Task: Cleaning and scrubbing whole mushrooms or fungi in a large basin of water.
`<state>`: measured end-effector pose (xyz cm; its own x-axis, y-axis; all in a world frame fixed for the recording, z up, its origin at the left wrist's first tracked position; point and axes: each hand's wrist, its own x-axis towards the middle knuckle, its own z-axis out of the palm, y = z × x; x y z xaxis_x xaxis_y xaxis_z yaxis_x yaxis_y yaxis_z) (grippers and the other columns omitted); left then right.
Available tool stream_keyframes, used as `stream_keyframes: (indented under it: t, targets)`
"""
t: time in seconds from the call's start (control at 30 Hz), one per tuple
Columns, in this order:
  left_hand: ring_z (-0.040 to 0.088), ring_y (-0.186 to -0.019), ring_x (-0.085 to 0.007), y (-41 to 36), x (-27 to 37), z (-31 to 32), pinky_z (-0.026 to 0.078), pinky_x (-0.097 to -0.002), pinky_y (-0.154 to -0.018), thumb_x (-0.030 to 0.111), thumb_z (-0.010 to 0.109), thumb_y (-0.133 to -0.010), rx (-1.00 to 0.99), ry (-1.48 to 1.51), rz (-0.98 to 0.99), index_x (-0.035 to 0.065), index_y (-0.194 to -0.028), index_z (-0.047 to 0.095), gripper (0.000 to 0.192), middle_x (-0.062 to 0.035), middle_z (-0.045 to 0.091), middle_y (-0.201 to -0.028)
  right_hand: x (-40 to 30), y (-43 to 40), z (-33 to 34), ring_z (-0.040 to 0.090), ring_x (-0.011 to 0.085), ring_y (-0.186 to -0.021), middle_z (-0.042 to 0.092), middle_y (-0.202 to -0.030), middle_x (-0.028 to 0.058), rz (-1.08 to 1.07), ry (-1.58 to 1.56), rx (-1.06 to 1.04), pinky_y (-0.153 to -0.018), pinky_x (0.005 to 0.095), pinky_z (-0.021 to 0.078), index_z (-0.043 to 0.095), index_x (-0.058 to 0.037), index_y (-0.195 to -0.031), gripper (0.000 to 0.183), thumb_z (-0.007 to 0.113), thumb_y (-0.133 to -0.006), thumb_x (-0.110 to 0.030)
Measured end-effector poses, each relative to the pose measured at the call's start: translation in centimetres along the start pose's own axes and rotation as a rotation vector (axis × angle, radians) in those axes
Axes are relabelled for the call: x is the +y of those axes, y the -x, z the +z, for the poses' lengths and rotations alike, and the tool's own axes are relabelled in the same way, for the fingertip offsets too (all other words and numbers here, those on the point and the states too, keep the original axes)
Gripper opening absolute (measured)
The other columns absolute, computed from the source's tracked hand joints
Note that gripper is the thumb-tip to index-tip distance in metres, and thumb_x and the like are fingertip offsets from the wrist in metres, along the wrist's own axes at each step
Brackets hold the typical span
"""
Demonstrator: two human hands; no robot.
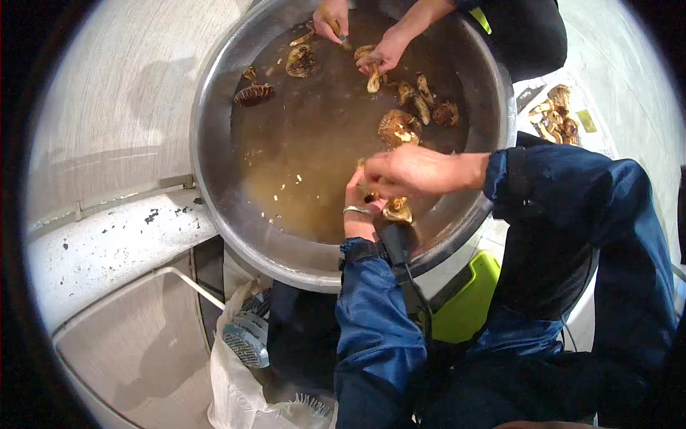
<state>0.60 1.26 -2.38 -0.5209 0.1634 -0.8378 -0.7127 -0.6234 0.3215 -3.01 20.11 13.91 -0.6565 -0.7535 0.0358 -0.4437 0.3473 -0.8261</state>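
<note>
Over the near side of a large round metal basin (262, 263) of murky water (316, 128), my two hands meet. My left hand (358, 199), with a metal bracelet at its wrist, curls around a mushroom mostly hidden by fingers. A pale and brown mushroom piece (397, 210) shows beside its palm. My right hand (407, 170) bends across the left fingers; what its fingertips grip is hidden. Just beyond it floats a wide brown mushroom cap (399, 127). Several stemmed mushrooms (421, 107) lie farther right, and a dark ridged cap (254, 95) floats at left.
Across the basin, another person's hands (331, 21) (388, 51) handle mushrooms. A white basket (595, 120) of mushrooms stands at right. Below are a green plastic item (471, 305), a white woven sack (236, 386) and a peeling white pipe (123, 241). A black cable (420, 295) runs from my left wrist.
</note>
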Motion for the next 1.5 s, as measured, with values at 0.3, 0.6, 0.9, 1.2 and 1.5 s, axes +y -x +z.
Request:
stream_keyframes:
  t: [0.3, 0.6, 0.9, 1.2, 1.5]
  targets:
    - [0.057, -0.060, -0.0218, 1.9, 0.1, 3.4, 0.045, -0.0339, -0.044, 0.068, 0.051, -0.078, 0.185, 0.181, -0.067, 0.0106, -0.095, 0.052, 0.059, -0.0064, 0.060, -0.078, 1.9, 0.0, 0.0, 0.059, 0.0355, -0.077, 0.058, -0.083, 0.0164, 0.011, 0.091, -0.007, -0.066, 0.0421, 0.0474, 0.053, -0.0035, -0.092, 0.014, 0.056, -0.084, -0.015]
    - [0.052, -0.058, -0.0147, 0.9, 0.9, 0.4, 0.042, -0.0277, -0.045, 0.066, 0.054, -0.078, -0.105, -0.167, -0.035, 0.0112, -0.094, 0.055, 0.057, -0.0039, 0.057, -0.075, 2.0, -0.1, -1.0, 0.060, 0.0347, -0.077, 0.060, -0.081, 0.0162, 0.095, 0.098, 0.051, -0.066, 0.0400, 0.0479, 0.056, -0.0026, -0.090, 0.016, 0.058, -0.083, -0.017]
    - [0.049, -0.053, -0.0130, -0.1, 0.4, 0.4, 0.041, -0.0263, -0.042, 0.063, 0.052, -0.081, 0.087, -0.257, -0.026, 0.0144, -0.090, 0.054, 0.049, 0.0003, 0.052, -0.067, 2.0, 0.0, -1.6, 0.061, 0.0356, -0.073, 0.062, -0.077, 0.0166, 0.147, 0.001, 0.188, -0.063, 0.0390, 0.0492, 0.058, -0.0017, -0.090, 0.017, 0.058, -0.083, -0.017]
    - [0.055, -0.062, -0.0192, 0.7, 1.3, -0.2, 0.048, -0.0269, -0.051, 0.045, 0.052, -0.088, 0.127, 0.371, -0.182, 0.0055, -0.083, 0.058, 0.040, -0.0069, 0.058, -0.070, 1.0, -0.5, -0.6, 0.059, 0.0355, -0.077, 0.061, -0.082, 0.0160, 0.031, -0.044, 0.065, -0.066, 0.0399, 0.0485, 0.058, -0.0027, -0.091, 0.017, 0.057, -0.084, -0.018]
    - [0.056, -0.068, -0.0221, 0.9, 0.6, 0.3, 0.043, -0.0271, -0.047, 0.035, 0.052, -0.086, 0.083, 0.262, 0.035, 0.0038, -0.087, 0.056, 0.031, -0.0081, 0.057, -0.077, -0.4, -0.6, 0.1, 0.058, 0.0367, -0.076, 0.059, -0.081, 0.0163, -0.036, -0.097, -0.046, -0.065, 0.0403, 0.0475, 0.056, -0.0029, -0.090, 0.015, 0.058, -0.082, -0.016]
